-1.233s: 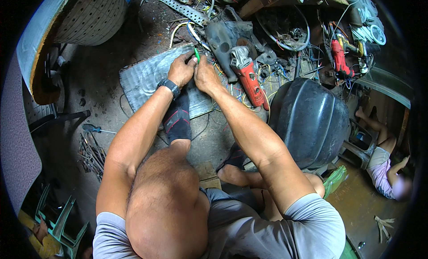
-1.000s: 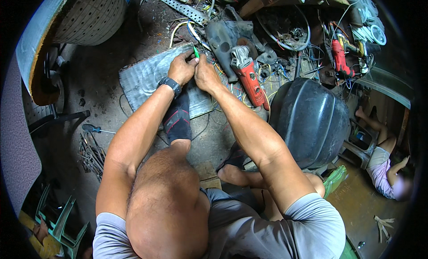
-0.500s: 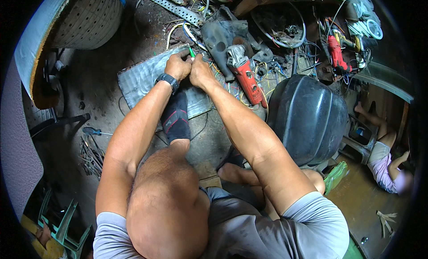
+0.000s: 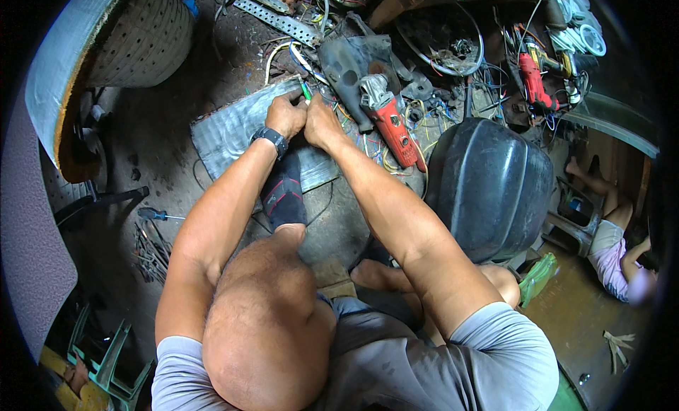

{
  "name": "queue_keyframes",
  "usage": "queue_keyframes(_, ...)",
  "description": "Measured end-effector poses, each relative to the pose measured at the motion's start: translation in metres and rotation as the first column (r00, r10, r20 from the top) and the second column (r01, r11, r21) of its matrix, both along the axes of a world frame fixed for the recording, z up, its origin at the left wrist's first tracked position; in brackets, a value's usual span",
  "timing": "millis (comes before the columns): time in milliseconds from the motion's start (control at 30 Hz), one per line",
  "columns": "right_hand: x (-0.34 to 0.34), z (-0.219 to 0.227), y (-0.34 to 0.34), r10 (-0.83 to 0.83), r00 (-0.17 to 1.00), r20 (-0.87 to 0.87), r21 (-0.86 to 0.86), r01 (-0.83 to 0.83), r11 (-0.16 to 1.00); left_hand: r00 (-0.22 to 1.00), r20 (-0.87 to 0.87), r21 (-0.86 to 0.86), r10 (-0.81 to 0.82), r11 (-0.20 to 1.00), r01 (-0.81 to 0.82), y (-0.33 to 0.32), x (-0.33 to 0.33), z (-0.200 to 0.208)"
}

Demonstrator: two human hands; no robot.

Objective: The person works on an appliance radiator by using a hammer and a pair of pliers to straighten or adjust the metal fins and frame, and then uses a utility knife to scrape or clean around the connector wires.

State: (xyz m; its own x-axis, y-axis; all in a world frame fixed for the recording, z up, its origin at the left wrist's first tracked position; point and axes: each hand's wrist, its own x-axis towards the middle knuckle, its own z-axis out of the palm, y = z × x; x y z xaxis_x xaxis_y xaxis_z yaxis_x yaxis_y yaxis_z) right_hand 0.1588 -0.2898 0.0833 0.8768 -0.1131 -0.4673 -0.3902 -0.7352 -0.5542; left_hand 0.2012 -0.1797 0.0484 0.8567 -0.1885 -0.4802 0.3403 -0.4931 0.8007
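Over a flat grey board (image 4: 226, 138) on the floor, my two hands work close together. My left hand (image 4: 286, 117), with a dark watch on its wrist, is closed with its fingers bent. My right hand (image 4: 323, 122) is closed beside it, thumb and fingertips meeting the left. Between the fingertips a small, slim green thing (image 4: 306, 90) sticks up; its kind is too small to tell, and its lower end is hidden by the fingers. My foot and ankle in a black sleeve (image 4: 284, 195) rest at the board's near edge.
A red angle grinder (image 4: 395, 131) lies right of my hands, among loose wires and metal scraps. Farther right are a large black rounded shell (image 4: 488, 188) and a red power tool (image 4: 534, 82). A screwdriver (image 4: 152, 213) lies left. Another person (image 4: 612, 227) is at the far right.
The whole view has shifted slightly. My hands stay together over the board, with small finger movements around the green thing, which shows a little more now.
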Motion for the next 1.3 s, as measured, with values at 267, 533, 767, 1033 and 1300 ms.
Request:
queue_keyframes(267, -0.011, -0.002, -0.005, -0.022, 0.999, -0.028, 0.04, 0.023, 0.999, 1.0, -0.015, 0.032, -0.014, 0.999, 0.014, -0.004, -0.007, 0.003)
queue_keyframes(533, -0.014, 0.007, 0.001, -0.049, 0.997, -0.052, 0.078, 0.053, 0.996, 0.997, 0.05, 0.058, -0.055, 0.997, 0.052, 0.006, -0.013, -0.001)
queue_keyframes(767, -0.023, 0.004, -0.006, -0.041, 0.994, -0.101, 0.083, 0.05, 0.995, 0.995, 0.03, 0.118, -0.092, 0.989, 0.087, -0.002, -0.018, 0.009)
queue_keyframes(1033, -0.023, 0.006, -0.004, -0.051, 0.992, -0.119, 0.087, 0.061, 0.994, 0.995, 0.042, 0.08, -0.089, 0.993, 0.086, 0.001, -0.019, -0.008)
queue_keyframes(1300, -0.03, -0.006, -0.008, -0.043, 0.995, -0.09, 0.105, 0.052, 0.993, 0.994, 0.025, 0.099, -0.103, 0.99, 0.1, -0.004, -0.026, 0.012)
